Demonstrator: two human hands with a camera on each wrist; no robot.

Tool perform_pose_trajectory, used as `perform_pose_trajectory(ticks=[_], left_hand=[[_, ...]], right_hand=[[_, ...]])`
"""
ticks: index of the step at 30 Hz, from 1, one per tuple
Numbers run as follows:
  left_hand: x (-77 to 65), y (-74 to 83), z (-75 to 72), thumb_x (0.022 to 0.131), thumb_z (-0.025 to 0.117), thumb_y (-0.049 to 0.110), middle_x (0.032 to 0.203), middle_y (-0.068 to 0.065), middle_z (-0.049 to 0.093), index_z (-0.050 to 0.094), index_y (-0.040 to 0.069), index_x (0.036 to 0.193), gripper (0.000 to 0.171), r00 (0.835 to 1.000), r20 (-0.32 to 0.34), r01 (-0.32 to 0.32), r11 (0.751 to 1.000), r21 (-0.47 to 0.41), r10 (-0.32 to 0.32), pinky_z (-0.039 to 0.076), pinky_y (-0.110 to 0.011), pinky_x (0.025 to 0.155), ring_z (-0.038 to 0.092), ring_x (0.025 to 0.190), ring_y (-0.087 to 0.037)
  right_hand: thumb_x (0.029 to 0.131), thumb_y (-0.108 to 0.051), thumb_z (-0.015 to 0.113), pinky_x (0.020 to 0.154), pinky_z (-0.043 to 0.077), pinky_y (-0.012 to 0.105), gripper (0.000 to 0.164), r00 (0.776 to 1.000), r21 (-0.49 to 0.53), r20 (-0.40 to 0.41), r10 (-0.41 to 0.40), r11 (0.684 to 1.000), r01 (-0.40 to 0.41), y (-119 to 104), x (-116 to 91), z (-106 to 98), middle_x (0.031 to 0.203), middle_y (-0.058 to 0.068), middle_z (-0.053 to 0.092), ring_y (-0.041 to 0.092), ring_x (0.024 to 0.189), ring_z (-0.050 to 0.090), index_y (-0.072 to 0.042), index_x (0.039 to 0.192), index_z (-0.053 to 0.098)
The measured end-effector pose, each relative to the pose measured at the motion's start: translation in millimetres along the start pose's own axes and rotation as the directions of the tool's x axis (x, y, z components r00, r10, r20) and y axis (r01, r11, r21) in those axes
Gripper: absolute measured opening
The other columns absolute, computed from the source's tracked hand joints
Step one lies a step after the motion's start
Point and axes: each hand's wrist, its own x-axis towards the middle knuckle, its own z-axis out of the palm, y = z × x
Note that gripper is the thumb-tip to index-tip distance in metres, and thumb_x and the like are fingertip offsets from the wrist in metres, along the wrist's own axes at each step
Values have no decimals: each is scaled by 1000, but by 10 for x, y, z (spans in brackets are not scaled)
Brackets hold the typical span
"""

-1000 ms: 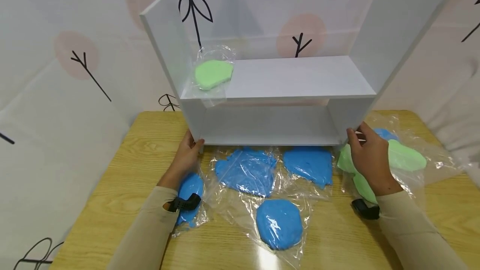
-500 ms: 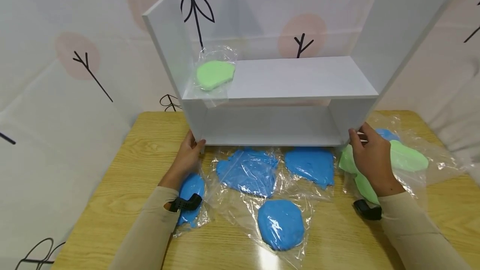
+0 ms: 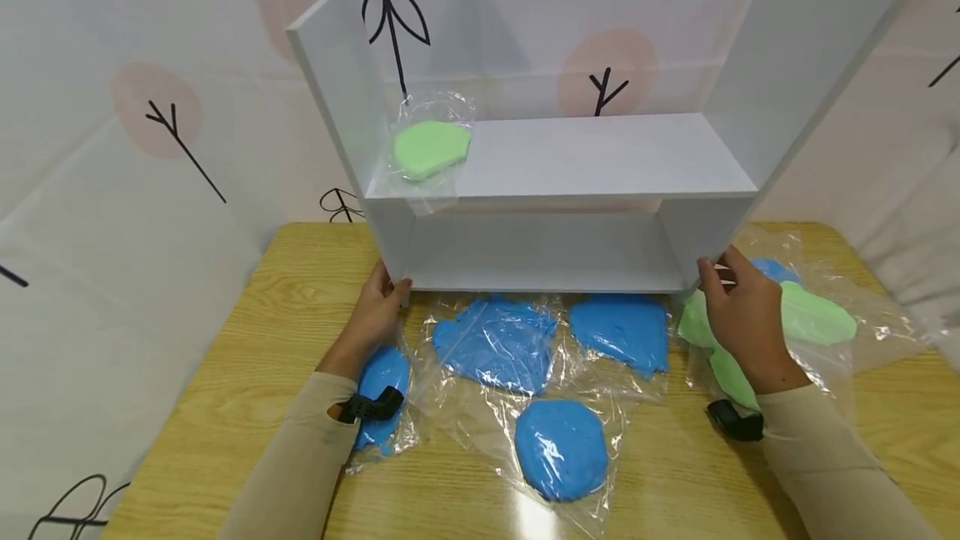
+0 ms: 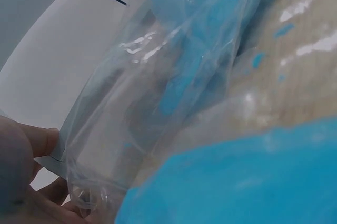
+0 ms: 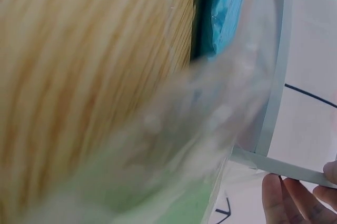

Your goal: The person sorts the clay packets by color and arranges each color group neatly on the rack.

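- White boards make up the shelf [image 3: 600, 157] at upper centre of the frame, two levels between tall side panels; whether it rests on the wooden table [image 3: 255, 340] cannot be told.
- At centre left, the left hand [image 3: 371, 312] pinches the shelf's lower corner, thumb to the front; the left wrist view shows more fingers beyond the panel.
- At centre right, the right hand [image 3: 746, 319] grips the opposite panel low down, its edge between thumb and fingers.
- A bagged green slab [image 3: 430, 150] lies on the upper level, at its left end.
- Below the shelf, in clear bags, are a ragged blue slab [image 3: 495, 344], a squarish blue slab [image 3: 620, 332] and, at lower centre, a round blue slab [image 3: 561, 450]. A long blue slab [image 3: 381, 398] lies partly behind the left wrist, and green pieces [image 3: 816, 312] lie around the right hand.
- Over the last second, hands, shelf and bags have kept their places; only the view has slid slightly. That suggests a steady, two-handed hold rather than a shift of the shelf.
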Motion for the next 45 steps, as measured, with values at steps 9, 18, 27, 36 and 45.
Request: perform_pose_trajectory(ticks=[9, 18, 27, 36, 45], left_hand=[[-20, -20, 13, 107, 47, 20, 164, -3, 28, 24, 30, 158, 57, 1000, 10, -17, 1000, 15, 17, 30, -53, 120, 31, 150, -31], [-20, -26, 31, 107, 47, 23, 164, -1, 29, 25, 34, 157, 56, 1000, 21, -10, 1000, 17, 10, 30, -55, 120, 30, 150, -31], [4, -23, 37, 107, 46, 23, 165, -1, 26, 22, 33, 158, 58, 999, 15, -31, 999, 21, 31, 29, -54, 121, 29, 151, -31], [34, 4, -11, 107, 47, 20, 165, -2, 27, 24, 29, 158, 57, 999, -2, -45, 999, 10, 45, 30, -51, 121, 29, 151, -31], [11, 4, -11, 107, 46, 19, 165, 1, 26, 24, 32, 158, 57, 999, 8, -34, 999, 2, 34, 29, -50, 121, 27, 152, -28]], right_hand=[[101, -12, 56, 67, 34, -7, 30, 1000, -12, -1, 3, 1000, -3, -7, -52, -22, 111, 33, 68, -31, 79, 42, 5, 126, 63], [100, -10, 57, 67, 34, -7, 26, 1000, -30, -8, 4, 1000, -4, 2, -72, -59, 109, 31, 69, -30, 79, 43, 5, 121, 65], [103, -18, 53, 71, 32, -8, 38, 996, -45, 91, 9, 999, -5, -23, -29, -188, 123, 30, 65, 39, 105, 68, -3, 138, 57], [103, -23, 51, 75, 33, -8, 48, 986, -45, 164, 41, 998, -34, 9, 2, -429, 139, 27, 57, -32, 94, 37, -8, 149, 47], [104, -22, 52, 79, 48, 7, 44, 952, -141, 305, 2, 989, 43, 104, -86, -602, 138, 31, 54, 17, 109, 59, 0, 142, 52]])
